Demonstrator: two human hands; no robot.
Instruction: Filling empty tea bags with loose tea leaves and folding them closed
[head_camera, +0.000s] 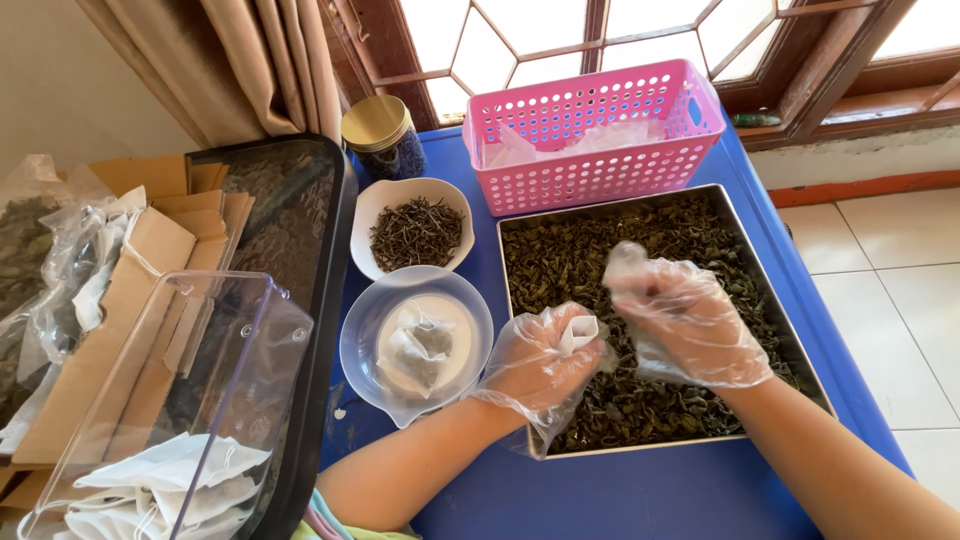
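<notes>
Bright daylight comes through a wooden-framed window (600, 40) with angled panes, beyond the hands. A beige curtain (260, 60) hangs to their left. White floor tiles (890, 270) lie to their right, beside the blue counter (640, 490).

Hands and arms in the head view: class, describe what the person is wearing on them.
The left hand and the right hand each wear a loose, crinkled, see-through plastic glove that ends at the wrist. Both forearms are bare, with no sleeves, watch or jewellery showing.

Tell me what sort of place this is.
Probably a small home workshop for packing tea by hand: a metal tray of dried leaves on a blue table, a pink basket of sachets, gloved hands filling a small filter bag.
</notes>
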